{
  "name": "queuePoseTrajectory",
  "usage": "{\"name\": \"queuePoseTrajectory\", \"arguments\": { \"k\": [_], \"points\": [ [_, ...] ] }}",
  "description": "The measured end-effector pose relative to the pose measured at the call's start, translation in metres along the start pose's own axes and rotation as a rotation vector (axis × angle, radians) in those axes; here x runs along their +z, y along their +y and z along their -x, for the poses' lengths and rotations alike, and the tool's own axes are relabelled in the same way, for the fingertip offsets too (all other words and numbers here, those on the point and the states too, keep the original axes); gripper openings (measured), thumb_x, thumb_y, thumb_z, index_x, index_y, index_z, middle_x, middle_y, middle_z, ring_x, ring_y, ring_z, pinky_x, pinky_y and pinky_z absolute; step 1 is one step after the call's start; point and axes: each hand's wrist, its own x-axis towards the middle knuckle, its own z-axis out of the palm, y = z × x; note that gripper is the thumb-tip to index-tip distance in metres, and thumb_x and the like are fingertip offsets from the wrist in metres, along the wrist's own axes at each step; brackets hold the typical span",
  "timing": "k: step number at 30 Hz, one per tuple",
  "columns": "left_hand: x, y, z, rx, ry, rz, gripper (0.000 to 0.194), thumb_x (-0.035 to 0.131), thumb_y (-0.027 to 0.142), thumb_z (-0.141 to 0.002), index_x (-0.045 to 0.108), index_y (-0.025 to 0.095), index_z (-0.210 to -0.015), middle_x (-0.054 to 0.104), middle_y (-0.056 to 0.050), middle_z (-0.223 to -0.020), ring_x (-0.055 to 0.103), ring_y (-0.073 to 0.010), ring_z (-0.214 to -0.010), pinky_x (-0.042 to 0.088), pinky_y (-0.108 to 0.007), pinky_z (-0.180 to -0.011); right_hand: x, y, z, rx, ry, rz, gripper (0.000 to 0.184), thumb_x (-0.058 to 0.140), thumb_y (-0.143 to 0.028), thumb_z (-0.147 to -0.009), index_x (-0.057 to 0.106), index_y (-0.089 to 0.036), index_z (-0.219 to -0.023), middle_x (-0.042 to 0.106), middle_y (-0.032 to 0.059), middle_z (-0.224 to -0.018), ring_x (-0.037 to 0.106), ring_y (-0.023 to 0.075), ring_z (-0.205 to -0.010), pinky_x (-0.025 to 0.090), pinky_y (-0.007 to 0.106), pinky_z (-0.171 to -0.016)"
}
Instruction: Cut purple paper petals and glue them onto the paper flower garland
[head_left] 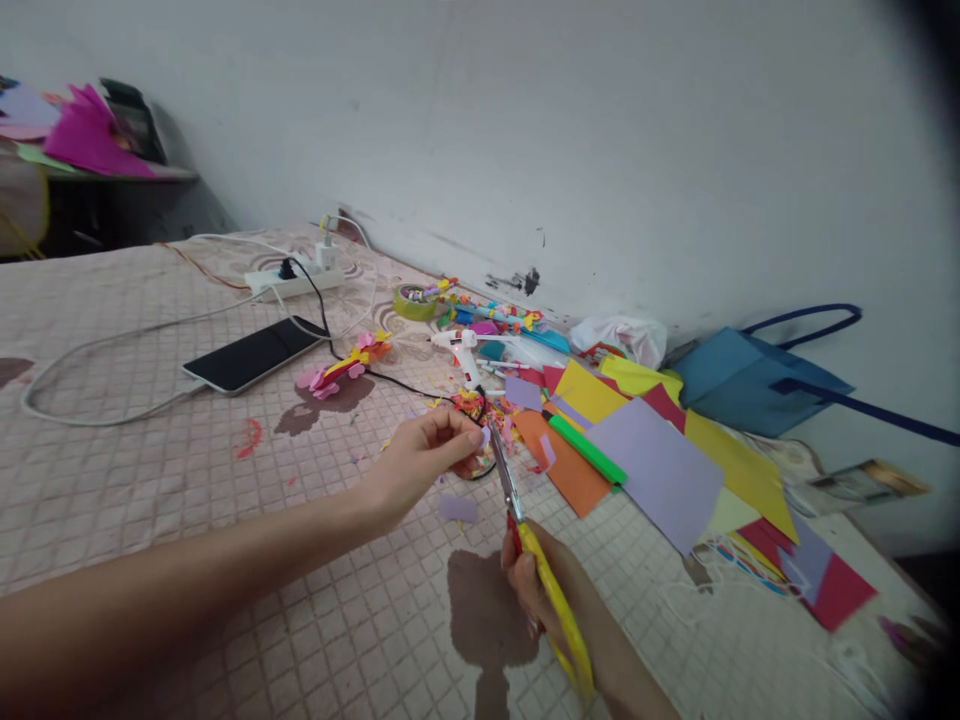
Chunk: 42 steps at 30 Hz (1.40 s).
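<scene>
Short of the cloth's (337,600) far edge, the left hand (426,455) pinches a small purple paper scrap (486,437); the right hand (553,572) grips yellow-handled scissors (538,558), blades just beside the scrap. Beyond, toward that edge, lie a glue gun (464,362) and coloured sheets (664,472).

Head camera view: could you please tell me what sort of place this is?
It is probably a craft workspace, perhaps in a home, though this view cannot confirm that. The signs are the scissors in the right hand, the glue gun and the loose coloured paper sheets.
</scene>
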Motion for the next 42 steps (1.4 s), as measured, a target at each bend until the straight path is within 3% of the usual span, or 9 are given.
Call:
{"name": "queuePoseTrajectory", "arguments": {
  "k": [8,15,27,42],
  "points": [
    [-0.002,-0.001,-0.001,0.023,-0.029,0.016,0.02,0.064,0.032,-0.076,0.056,0.014,-0.074,0.064,-0.003,-0.073,0.06,-0.0124,-0.069,0.048,-0.029,-0.071,-0.003,0.001,-0.001,-0.036,0.032,0.101,0.048,0.03,-0.065,-0.083,0.041,-0.02,-0.071,0.037,-0.0053,-0.055,0.033,0.0075,-0.044,0.028,0.02,-0.04],
    [-0.004,-0.002,-0.001,0.026,-0.06,0.026,0.019,0.064,0.032,-0.077,0.056,0.014,-0.075,0.065,-0.003,-0.073,0.061,-0.0127,-0.069,0.048,-0.028,-0.07,-0.005,-0.006,-0.001,-0.061,0.067,0.138,0.044,0.034,-0.06,-0.083,0.04,-0.02,-0.068,0.039,-0.0038,-0.056,0.036,0.0091,-0.049,0.029,0.02,-0.042],
    [-0.003,0.002,-0.003,-0.021,-0.053,0.04,0.021,0.067,0.031,-0.073,0.057,0.013,-0.073,0.065,-0.003,-0.071,0.06,-0.0111,-0.066,0.048,-0.025,-0.067,-0.006,-0.011,-0.001,0.005,0.066,0.064,0.04,0.046,-0.057,-0.079,0.035,-0.021,-0.064,0.039,-0.0049,-0.052,0.033,0.0061,-0.039,0.025,0.019,-0.035],
    [-0.004,0.002,-0.003,-0.019,-0.063,0.025,0.019,0.066,0.03,-0.075,0.056,0.013,-0.074,0.066,-0.004,-0.072,0.061,-0.0114,-0.066,0.047,-0.025,-0.067,-0.009,-0.006,0.002,-0.043,0.041,0.154,0.032,0.037,-0.047,-0.086,0.036,-0.02,-0.07,0.041,-0.0036,-0.058,0.035,0.0074,-0.045,0.03,0.02,-0.041]
  ]
}}
